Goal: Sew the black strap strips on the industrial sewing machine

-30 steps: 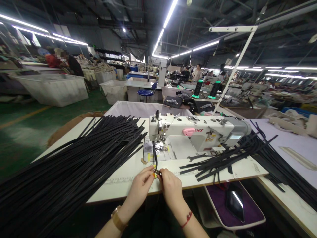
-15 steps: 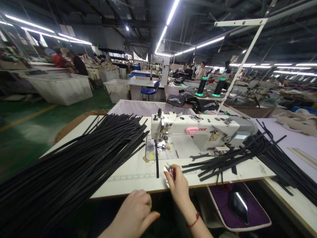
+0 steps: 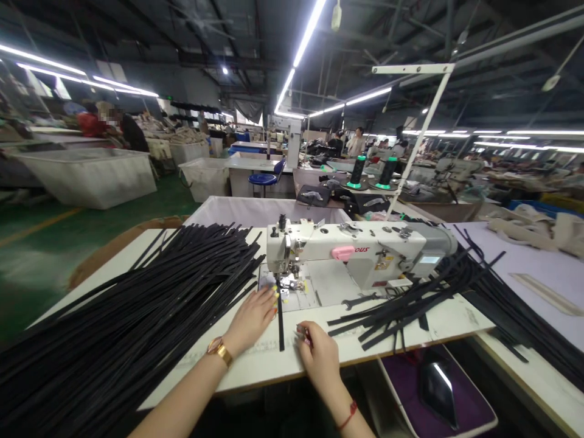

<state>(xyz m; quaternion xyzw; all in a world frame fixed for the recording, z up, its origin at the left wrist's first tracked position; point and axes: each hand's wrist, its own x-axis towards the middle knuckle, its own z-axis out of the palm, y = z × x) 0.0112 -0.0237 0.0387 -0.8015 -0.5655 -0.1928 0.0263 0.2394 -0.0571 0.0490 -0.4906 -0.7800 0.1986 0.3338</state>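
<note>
Worktable (image 3: 456,322) spans the lower middle of the frame, carrying nearly everything below. Large pile of black straps (image 3: 150,292) at lower left, lengths laid roughly parallel, presumably to avoid tangling. Sewing machine (image 3: 351,234) at centre, needle end leftward, within reach of both hands. Smaller strap bundle (image 3: 396,313) right of centre, apart from the big pile, likely to keep the lots separate.

Left hand (image 3: 253,313), centre: fingers stretched out, clamped on nothing, tips at the strap's edge, seemingly steadying it; pressure cannot be told. Right hand (image 3: 319,353), lower centre: fingers curled together around a small tool.

Single strap (image 3: 281,328), lower centre: runs from under the needle end toward the wearer, lying straight. Wrench (image 3: 360,300) beside the bundle. Small tool (image 3: 302,333): mostly hidden, perhaps snips, apparently kept in the palm for readiness.
</note>
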